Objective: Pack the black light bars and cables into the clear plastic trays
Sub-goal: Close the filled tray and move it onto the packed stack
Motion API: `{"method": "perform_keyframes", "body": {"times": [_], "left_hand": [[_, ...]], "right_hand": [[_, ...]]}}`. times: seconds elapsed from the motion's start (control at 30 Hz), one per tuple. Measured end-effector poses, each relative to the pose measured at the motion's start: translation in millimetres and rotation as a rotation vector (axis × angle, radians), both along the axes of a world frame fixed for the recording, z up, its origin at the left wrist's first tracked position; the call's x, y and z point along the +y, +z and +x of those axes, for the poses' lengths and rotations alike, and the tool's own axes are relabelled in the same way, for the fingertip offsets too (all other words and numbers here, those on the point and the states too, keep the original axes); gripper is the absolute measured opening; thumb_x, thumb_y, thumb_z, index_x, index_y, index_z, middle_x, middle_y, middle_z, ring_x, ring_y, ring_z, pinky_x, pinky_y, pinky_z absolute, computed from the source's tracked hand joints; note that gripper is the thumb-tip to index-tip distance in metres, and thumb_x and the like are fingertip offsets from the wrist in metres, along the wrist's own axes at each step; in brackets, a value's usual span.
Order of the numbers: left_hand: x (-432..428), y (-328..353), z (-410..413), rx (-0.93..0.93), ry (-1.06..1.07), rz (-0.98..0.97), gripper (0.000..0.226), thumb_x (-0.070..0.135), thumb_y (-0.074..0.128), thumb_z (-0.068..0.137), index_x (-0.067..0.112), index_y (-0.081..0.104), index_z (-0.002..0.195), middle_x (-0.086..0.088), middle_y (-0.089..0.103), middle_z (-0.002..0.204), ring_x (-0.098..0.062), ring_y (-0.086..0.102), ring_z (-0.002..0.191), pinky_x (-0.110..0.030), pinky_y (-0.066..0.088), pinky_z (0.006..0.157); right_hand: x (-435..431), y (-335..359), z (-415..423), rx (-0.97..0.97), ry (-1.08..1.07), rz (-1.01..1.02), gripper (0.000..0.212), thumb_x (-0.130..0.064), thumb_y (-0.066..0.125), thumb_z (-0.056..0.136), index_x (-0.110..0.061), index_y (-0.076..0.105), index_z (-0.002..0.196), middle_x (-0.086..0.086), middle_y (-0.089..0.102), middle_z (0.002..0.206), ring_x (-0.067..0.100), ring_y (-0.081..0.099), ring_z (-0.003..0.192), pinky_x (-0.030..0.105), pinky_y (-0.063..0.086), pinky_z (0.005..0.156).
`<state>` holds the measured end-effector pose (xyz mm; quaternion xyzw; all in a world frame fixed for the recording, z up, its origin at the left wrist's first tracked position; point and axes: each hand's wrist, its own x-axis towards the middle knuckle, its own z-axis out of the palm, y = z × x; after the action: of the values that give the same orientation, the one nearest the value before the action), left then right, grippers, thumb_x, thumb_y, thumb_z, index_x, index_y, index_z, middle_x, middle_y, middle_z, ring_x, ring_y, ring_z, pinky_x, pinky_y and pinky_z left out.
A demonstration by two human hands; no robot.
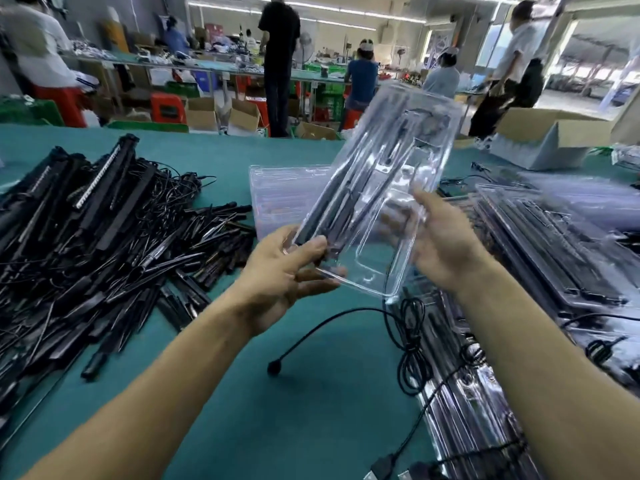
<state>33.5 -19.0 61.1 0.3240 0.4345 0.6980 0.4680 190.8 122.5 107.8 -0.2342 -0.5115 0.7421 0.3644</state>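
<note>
I hold a clear plastic tray (388,261) lifted above the green table (304,393), tilted with its far end raised. Black light bars (337,199) lie inside it along its left side. My left hand (287,275) grips the tray's near left corner, thumb on top over the bars' ends. My right hand (446,240) holds the tray's right edge, fingers behind it. A black cable (408,337) lies loose on the table below the tray. A big heap of loose black light bars and cables (93,237) covers the left of the table.
A stack of clear trays (280,195) lies behind the held tray. Packed trays (554,251) pile up on the right and near right. An open cardboard box (540,140) stands at the far right. Several people work at benches in the background.
</note>
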Motion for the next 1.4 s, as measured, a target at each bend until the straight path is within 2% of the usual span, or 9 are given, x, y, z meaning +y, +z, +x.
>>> {"method": "perform_keyframes", "body": {"times": [0.17, 0.27, 0.43, 0.57, 0.83, 1.0, 1.1, 1.17, 1.4], "left_hand": [[6.3, -5.1, 23.3, -0.027, 0.151, 0.085, 0.01, 0.01, 0.058, 0.095, 0.01, 0.053, 0.104, -0.002, 0.07, 0.082, -0.026, 0.074, 0.077, -0.029, 0.059, 0.061], [10.7, -4.3, 44.7, -0.048, 0.199, 0.113, 0.011, 0.009, 0.058, 0.096, 0.011, 0.051, 0.104, -0.001, 0.068, 0.075, -0.024, 0.073, 0.073, -0.028, 0.058, 0.058], [16.1, 3.7, 58.3, 0.111, 0.105, -0.04, 0.037, 0.029, 0.063, 0.095, 0.012, 0.052, 0.126, 0.002, 0.07, 0.103, -0.021, 0.075, 0.084, -0.029, 0.059, 0.064], [10.3, -6.3, 35.5, 0.324, 0.176, -0.133, 0.004, 0.026, 0.065, 0.093, 0.024, 0.066, 0.096, 0.009, 0.072, 0.086, -0.005, 0.07, 0.072, -0.023, 0.055, 0.059], [-27.2, -44.2, -18.9, 0.474, 0.301, -0.321, 0.012, 0.011, 0.063, 0.093, 0.017, 0.063, 0.083, 0.001, 0.067, 0.076, -0.012, 0.058, 0.066, -0.025, 0.044, 0.061], [-47.6, -55.4, -41.5, 0.521, 0.361, -0.395, 0.01, 0.009, 0.062, 0.093, 0.013, 0.065, 0.085, -0.002, 0.066, 0.077, -0.013, 0.056, 0.066, -0.025, 0.043, 0.057], [-53.1, -60.7, -49.1, 0.545, 0.387, -0.435, 0.01, 0.008, 0.063, 0.092, 0.012, 0.065, 0.083, -0.005, 0.067, 0.079, -0.014, 0.057, 0.065, -0.025, 0.042, 0.056], [-55.3, -64.9, -53.8, 0.539, 0.397, -0.453, 0.011, 0.007, 0.063, 0.092, 0.013, 0.065, 0.082, -0.006, 0.067, 0.078, -0.015, 0.057, 0.065, -0.025, 0.042, 0.056], [-57.7, -78.6, -72.3, 0.473, 0.416, -0.496, 0.006, 0.016, 0.065, 0.092, 0.015, 0.067, 0.086, -0.004, 0.071, 0.08, -0.014, 0.067, 0.062, -0.025, 0.05, 0.049]], "right_hand": [[-42.5, -29.2, 14.6, -0.333, 0.084, 0.071, 0.019, -0.021, 0.066, 0.09, -0.014, 0.06, 0.107, 0.013, 0.072, 0.098, 0.03, 0.073, 0.085, 0.039, 0.06, 0.07], [-56.3, -38.3, 27.7, -0.252, -0.019, 0.037, 0.029, -0.013, 0.068, 0.088, -0.009, 0.053, 0.114, 0.016, 0.073, 0.09, 0.031, 0.072, 0.073, 0.036, 0.059, 0.062], [-40.3, -17.0, 57.6, -0.071, -0.272, 0.079, 0.014, -0.018, 0.072, 0.08, -0.019, 0.069, 0.094, 0.012, 0.072, 0.082, 0.024, 0.072, 0.068, 0.031, 0.057, 0.057], [-14.9, -1.0, 93.4, -0.125, -0.498, 0.186, 0.009, -0.026, 0.063, 0.092, -0.018, 0.067, 0.09, 0.002, 0.068, 0.069, 0.015, 0.066, 0.056, 0.027, 0.054, 0.048], [25.0, 26.3, 152.4, -0.274, -0.773, 0.247, 0.034, -0.012, 0.057, 0.094, -0.01, 0.06, 0.06, 0.001, 0.054, 0.052, 0.008, 0.053, 0.038, 0.023, 0.05, 0.038], [52.7, 20.0, 192.7, -0.615, -0.849, 0.275, 0.012, -0.007, 0.054, 0.092, -0.006, 0.061, 0.101, 0.017, 0.052, 0.093, 0.02, 0.057, 0.058, 0.023, 0.049, 0.037], [59.2, 12.6, 205.1, -0.926, -0.889, 0.343, 0.049, -0.017, 0.055, 0.084, -0.009, 0.052, 0.132, 0.022, 0.061, 0.113, 0.039, 0.06, 0.091, 0.043, 0.059, 0.068], [54.9, 10.1, 204.2, -1.228, -0.915, 0.451, 0.067, -0.032, 0.055, 0.076, -0.014, 0.045, 0.139, 0.025, 0.053, 0.13, 0.045, 0.049, 0.118, 0.056, 0.046, 0.097], [10.8, 13.0, 138.6, -1.516, -0.949, 0.922, 0.043, -0.034, 0.052, 0.092, -0.013, 0.055, 0.13, 0.022, 0.039, 0.143, 0.039, 0.031, 0.134, 0.051, 0.024, 0.113]]}}
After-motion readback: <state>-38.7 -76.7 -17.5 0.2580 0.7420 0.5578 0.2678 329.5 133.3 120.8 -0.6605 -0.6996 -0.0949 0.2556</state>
